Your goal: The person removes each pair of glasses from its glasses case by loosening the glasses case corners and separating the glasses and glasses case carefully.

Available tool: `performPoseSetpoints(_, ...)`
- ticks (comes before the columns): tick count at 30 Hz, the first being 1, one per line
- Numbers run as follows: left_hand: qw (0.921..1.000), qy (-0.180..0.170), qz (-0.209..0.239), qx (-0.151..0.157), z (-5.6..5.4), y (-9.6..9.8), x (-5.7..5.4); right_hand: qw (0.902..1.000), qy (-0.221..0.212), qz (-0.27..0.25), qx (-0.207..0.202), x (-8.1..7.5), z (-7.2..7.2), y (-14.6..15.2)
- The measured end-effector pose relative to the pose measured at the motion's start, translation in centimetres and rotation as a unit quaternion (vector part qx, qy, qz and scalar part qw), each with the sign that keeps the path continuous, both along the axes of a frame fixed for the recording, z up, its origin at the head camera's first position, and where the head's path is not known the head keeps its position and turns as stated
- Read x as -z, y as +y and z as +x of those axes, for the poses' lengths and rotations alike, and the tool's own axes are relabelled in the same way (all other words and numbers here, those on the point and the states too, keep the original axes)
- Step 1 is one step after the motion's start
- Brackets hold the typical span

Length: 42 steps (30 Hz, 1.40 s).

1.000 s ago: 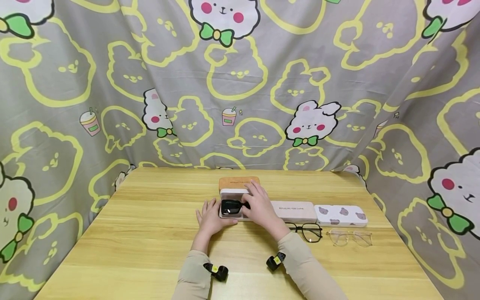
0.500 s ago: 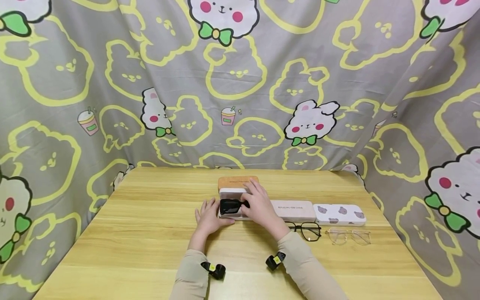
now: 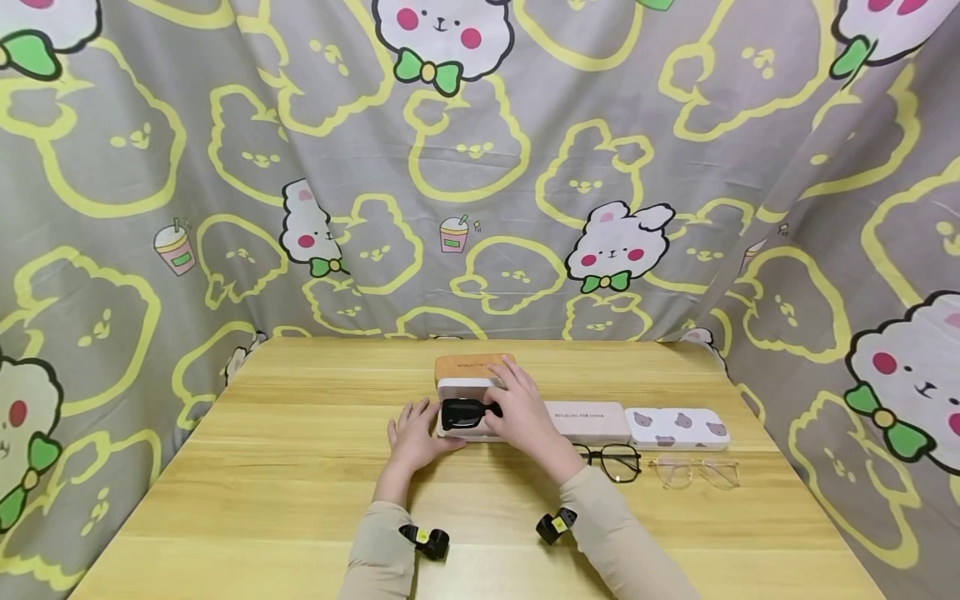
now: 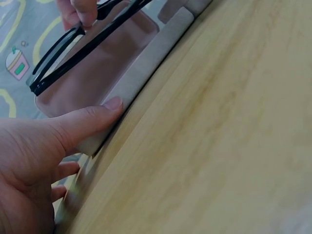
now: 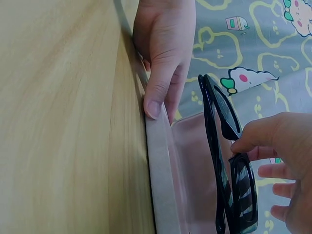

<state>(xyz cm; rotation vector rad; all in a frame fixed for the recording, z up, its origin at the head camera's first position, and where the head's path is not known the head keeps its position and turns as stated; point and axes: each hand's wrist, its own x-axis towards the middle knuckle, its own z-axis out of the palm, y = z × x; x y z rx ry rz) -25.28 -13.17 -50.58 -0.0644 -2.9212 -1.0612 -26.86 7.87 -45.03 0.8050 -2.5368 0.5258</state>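
Observation:
In the head view my right hand point(image 3: 521, 412) pinches black sunglasses point(image 3: 461, 413) over an open glasses case with a raised lid point(image 3: 463, 385). The right wrist view shows thumb and finger at the bridge of the sunglasses point(image 5: 243, 183), with the other fingers spread. The temples look folded back. Below them lies the pinkish inside of the case point(image 5: 192, 151). My left hand point(image 3: 416, 435) grips the case's left end, its thumb lying along the pale front wall point(image 4: 146, 61) in the left wrist view. Its other fingers go round the end and are partly hidden.
An orange case point(image 3: 472, 364) lies behind the open one. To the right stand a pale pink case point(image 3: 588, 421) with lettering and a white bear-print case point(image 3: 678, 428). Black-framed glasses point(image 3: 618, 463) and thin clear glasses point(image 3: 697, 473) lie in front of them on the wooden table point(image 3: 300, 467).
The sunglasses have tilted slightly, and the bright reflection on their lens is gone. Both hands stay nearly in place at the case.

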Motion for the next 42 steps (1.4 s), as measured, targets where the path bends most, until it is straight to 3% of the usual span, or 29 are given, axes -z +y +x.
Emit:
performPoseSetpoints(10, 1.0, -0.001, -0.004, 0.001, 0.0, -0.2, 0.3, 0.9995, 0.024, -0.015, -0.012, 0.0, 0.6, 0.4)
performPoseSetpoints(25, 0.9999, 0.01, -0.004, 0.001, -0.2, -0.2, 0.2, 0.9999, 0.006, -0.01, -0.005, 0.3, 1.9, 0.6)
performPoseSetpoints(42, 0.999, 0.007, -0.025, 0.036, -0.1, -1.1, 0.1, 0.9995, 0.006, 0.02, -0.025, 1.1, 3.3, 0.9)
